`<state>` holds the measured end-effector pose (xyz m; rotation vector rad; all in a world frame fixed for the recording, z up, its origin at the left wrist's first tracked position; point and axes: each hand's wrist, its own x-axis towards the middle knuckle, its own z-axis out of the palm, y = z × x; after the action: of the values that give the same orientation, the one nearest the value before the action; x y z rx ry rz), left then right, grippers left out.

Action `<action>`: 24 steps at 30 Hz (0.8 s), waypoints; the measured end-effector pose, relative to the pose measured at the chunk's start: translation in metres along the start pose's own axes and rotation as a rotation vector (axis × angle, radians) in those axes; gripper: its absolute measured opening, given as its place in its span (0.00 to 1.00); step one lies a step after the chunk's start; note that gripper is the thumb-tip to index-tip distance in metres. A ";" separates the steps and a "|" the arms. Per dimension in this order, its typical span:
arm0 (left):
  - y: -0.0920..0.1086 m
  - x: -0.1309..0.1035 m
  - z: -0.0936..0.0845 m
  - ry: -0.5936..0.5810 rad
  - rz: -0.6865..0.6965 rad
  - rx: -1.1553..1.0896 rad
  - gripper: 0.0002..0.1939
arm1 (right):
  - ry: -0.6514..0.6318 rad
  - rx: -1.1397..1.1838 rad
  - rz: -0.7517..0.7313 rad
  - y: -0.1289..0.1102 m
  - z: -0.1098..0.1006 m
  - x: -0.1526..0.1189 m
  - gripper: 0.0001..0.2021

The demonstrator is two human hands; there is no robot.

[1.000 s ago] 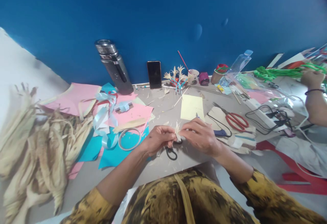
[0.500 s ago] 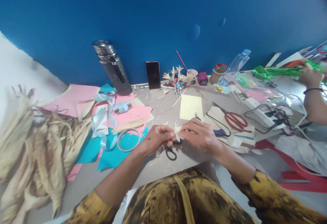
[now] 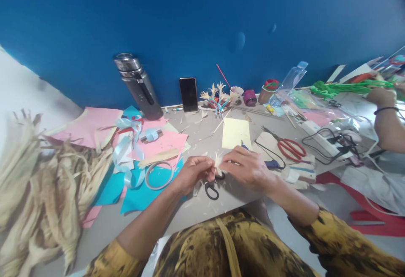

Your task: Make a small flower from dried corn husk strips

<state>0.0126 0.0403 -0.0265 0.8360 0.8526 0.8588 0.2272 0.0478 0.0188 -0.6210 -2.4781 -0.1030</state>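
Between my two hands is a small pale corn-husk flower (image 3: 218,162) with thin pointed strips. My left hand (image 3: 196,172) pinches it from the left, thumb against fingers. From the other side, the fingertips of my right hand (image 3: 245,165) close on its edge. Black-handled scissors (image 3: 211,191) lie on the table just beneath, their blades hidden. Several similar husk flowers (image 3: 217,92) with light blue stems stand at the back of the table. A yellow paper sheet (image 3: 236,133) lies beyond my right hand.
Dried corn husks (image 3: 52,197) are heaped at left, beside pink and blue paper (image 3: 136,199), ribbon and a tape ring (image 3: 159,175). A flask (image 3: 139,85) and a phone (image 3: 188,94) stand by the wall. Red-handled scissors (image 3: 291,149) and a power strip (image 3: 325,140) lie right; another person's hand (image 3: 382,96) holds green strands.
The flower has turned slightly between my fingertips, and its strips now point more upward. Both hands stay in nearly the same place. The other person's hand has shifted a little.
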 end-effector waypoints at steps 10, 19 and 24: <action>0.002 -0.001 0.002 0.043 0.022 0.047 0.15 | 0.003 0.010 -0.008 -0.003 0.000 0.004 0.13; 0.000 0.000 -0.005 -0.074 0.038 -0.244 0.15 | 0.183 0.083 0.166 -0.011 0.016 -0.012 0.09; 0.002 -0.001 -0.005 -0.157 0.037 -0.310 0.16 | 0.135 0.050 0.316 -0.016 0.035 -0.022 0.09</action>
<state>0.0067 0.0416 -0.0264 0.6381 0.5501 0.9171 0.2176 0.0316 -0.0216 -0.9425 -2.2170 0.0381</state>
